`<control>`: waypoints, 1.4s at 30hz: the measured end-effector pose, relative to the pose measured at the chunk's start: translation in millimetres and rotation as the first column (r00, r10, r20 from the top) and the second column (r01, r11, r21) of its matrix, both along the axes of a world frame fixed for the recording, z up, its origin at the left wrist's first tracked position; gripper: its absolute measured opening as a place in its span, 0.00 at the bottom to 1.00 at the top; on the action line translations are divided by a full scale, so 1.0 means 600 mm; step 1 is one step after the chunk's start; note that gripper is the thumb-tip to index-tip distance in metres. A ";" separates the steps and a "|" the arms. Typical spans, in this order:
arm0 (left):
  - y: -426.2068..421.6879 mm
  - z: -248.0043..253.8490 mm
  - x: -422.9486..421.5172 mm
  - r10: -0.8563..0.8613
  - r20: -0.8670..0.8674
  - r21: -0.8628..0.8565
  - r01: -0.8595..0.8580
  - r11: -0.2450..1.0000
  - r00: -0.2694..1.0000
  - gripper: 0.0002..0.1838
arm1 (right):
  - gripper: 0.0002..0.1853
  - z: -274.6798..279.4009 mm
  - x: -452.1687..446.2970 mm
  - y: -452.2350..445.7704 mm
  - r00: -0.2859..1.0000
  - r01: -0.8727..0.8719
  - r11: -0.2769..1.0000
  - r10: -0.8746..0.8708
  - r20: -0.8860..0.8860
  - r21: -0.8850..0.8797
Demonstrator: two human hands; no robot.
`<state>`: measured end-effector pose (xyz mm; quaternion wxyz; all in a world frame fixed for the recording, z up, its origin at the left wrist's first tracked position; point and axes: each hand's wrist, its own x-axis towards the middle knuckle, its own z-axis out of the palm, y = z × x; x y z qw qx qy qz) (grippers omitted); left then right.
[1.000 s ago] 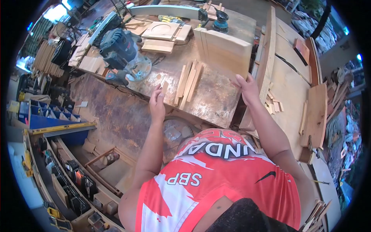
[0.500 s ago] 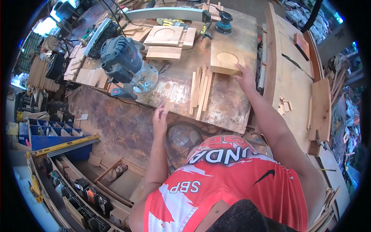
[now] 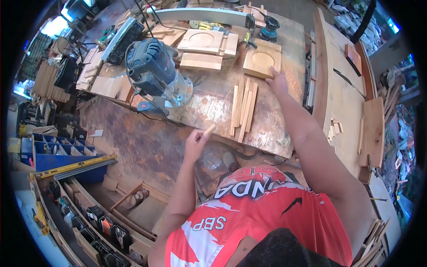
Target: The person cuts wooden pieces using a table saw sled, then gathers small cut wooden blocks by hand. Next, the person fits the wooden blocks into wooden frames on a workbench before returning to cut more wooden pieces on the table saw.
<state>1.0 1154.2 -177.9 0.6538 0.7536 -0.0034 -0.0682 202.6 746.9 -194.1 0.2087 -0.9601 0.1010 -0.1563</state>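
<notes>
My left hand point(image 3: 195, 143) is closed on a small wood piece point(image 3: 209, 129) near the front edge of the workbench point(image 3: 271, 133). My right hand point(image 3: 278, 82) is at the front right corner of a square wooden block point(image 3: 262, 58) with a round recess, its fingers touching that corner. The block lies on the bench. Several thin wood strips point(image 3: 243, 107) lie side by side between my hands. Left of them stands a blue router point(image 3: 153, 66) with a clear base.
Behind the strips lie recessed wooden panels point(image 3: 201, 41). A sander point(image 3: 268, 32) stands at the back, near a long metal straightedge point(image 3: 200, 16). To the right is a long wooden board point(image 3: 324, 66); at the lower left is a blue divided box point(image 3: 66, 155).
The square block has gone from upright, through tilted, to lying flat farther back on the bench, my right hand moving with it. My left hand has come lower.
</notes>
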 end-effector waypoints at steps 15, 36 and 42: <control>-0.068 0.058 -0.045 -0.015 0.122 0.167 -0.006 0.986 0.992 0.10 | 0.30 0.196 -0.310 -0.126 0.871 -0.386 0.908 0.417 -0.259 0.166; -0.106 0.117 -0.193 -0.074 0.026 0.105 0.071 0.992 0.997 0.05 | 0.31 0.197 -0.378 -0.131 0.784 -0.457 0.885 0.446 -0.432 0.085; -0.024 0.108 -0.180 -0.059 0.065 0.137 0.049 0.989 0.996 0.05 | 0.31 0.182 -0.363 -0.134 0.792 -0.414 0.896 0.441 -0.423 0.158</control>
